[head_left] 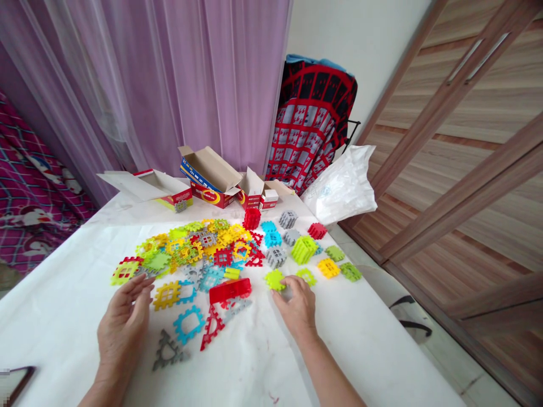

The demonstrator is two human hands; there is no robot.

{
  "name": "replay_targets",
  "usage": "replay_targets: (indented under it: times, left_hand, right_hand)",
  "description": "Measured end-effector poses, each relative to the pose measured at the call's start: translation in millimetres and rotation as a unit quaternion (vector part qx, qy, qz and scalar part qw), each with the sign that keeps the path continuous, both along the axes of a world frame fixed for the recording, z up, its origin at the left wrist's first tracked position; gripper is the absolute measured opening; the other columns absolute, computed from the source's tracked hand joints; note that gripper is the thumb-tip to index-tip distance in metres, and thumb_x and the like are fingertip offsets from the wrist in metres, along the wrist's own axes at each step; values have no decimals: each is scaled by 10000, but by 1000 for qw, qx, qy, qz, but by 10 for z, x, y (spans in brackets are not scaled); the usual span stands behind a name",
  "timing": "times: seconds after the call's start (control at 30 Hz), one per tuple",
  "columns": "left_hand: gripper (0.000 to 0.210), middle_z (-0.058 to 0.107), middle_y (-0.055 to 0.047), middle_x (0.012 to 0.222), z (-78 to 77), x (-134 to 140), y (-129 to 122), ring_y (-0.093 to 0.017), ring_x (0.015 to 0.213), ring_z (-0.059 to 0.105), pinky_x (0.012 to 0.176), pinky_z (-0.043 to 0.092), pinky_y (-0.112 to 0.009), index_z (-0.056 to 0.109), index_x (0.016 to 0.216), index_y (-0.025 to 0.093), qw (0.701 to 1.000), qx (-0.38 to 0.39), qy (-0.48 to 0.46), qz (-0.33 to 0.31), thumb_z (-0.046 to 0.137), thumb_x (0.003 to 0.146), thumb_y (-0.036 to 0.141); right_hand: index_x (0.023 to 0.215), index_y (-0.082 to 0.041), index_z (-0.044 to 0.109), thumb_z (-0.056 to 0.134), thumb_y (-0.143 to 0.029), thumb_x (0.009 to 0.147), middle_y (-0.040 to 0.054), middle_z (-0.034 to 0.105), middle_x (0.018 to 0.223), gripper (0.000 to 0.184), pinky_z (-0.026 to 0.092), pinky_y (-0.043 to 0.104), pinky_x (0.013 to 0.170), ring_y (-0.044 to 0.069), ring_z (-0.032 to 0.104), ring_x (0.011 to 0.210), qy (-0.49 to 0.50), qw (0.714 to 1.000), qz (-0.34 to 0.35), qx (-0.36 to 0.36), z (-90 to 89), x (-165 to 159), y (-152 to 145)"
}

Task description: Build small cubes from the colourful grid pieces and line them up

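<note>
My right hand [299, 305] has its thumb and forefinger at the edge of a lime-green notched plastic building tile [275, 280]. Just beyond those fingers lies a lime-green frame tile [306, 276]. My left hand [127, 311] is held over the table with its fingers stretched out, holding nothing. Beside it are a yellow window tile [166, 295] and a mixed heap of colourful tiles [190, 249]. Between my hands are a red piece [230, 291], a blue frame tile [189, 324], a red triangle [211, 328] and a grey triangle [168, 351].
Stacks of tiles sorted by colour, such as a lime-green stack [304, 250] and a grey stack [276, 257], stand at the right. Opened cardboard boxes [210, 175] line the back edge, with a white plastic bag [341, 186] at the back right corner. A dark-edged device [17, 384] lies front left.
</note>
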State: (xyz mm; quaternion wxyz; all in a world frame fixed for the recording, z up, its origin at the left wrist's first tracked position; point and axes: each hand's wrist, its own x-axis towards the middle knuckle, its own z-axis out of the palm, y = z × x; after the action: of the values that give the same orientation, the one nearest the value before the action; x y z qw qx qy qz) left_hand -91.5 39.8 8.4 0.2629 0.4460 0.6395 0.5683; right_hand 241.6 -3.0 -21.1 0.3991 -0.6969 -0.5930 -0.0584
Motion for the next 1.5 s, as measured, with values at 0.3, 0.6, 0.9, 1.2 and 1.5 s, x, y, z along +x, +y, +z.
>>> replay_targets:
  times: [0.3,0.6,0.9,1.2,1.5]
  left_hand:
    - [418,696,-70,1093,60,19,-8,-251,1015,667,892,540,-418,591,1116,247,1000,-3,-7,2,593,771,484]
    - [392,704,-65,1075,75,41,-5,-233,972,679,776,570,-352,599,1105,246,1000,3,-17,11,598,770,449]
    - [409,698,-71,1089,80,30,-7,-239,977,680,792,570,-369,592,1125,242,1000,-5,-17,8,588,776,455]
    - [412,698,-74,1091,60,24,4,-234,976,677,820,560,-374,590,1136,235,1000,0,-21,8,584,783,448]
    - [357,717,-59,1050,-22,-15,34,-207,941,691,838,553,-346,606,1103,236,1000,22,-11,5,594,791,410]
  right_hand:
    - [854,-222,611,633,-330,752,57,659,948,150,456,363,835,228,598,933,3,1000,3,3,5,-2,5]
    - [801,-231,682,434,-125,793,44,662,865,271,461,332,787,201,601,852,-29,999,30,11,53,100,-211]
    - [794,-250,741,481,-113,768,19,673,807,295,459,296,741,178,610,782,-61,997,46,-30,20,17,-213]
    - [784,-247,739,484,-115,774,19,680,801,288,440,296,728,181,614,769,-71,996,43,-29,-1,6,-181]
    - [763,-238,717,441,-146,814,27,683,793,296,454,297,733,175,629,764,-46,997,59,16,43,-40,-186]
